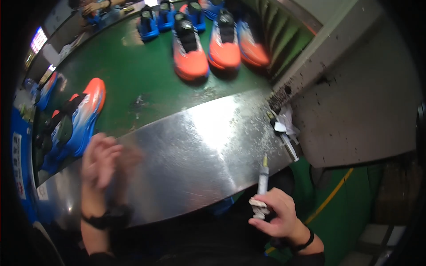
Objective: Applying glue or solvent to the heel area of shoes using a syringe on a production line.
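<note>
My right hand [282, 213] is closed round a syringe [263, 181] with a clear barrel and a yellowish tip that points away from me. Crumpled whitish material [258, 208] is wrapped about the syringe's near end, between thumb and fingers. Over the left part of the metal plate, my left hand [101, 162] is raised and blurred by motion, its fingers loosely bent and apart with nothing visible in them. It is nearest to a pair of orange and blue sports shoes [82, 117], toes pointing away, and overlaps their near edge in the picture.
A shiny metal plate [177, 155] covers the near side of the green table [133, 80]. Several more orange and blue shoes [190, 62] stand at the back. At right, a second syringe [289, 145] and white scraps lie beside a stained grey machine frame [328, 57]. Another person's hand [92, 7] shows far left.
</note>
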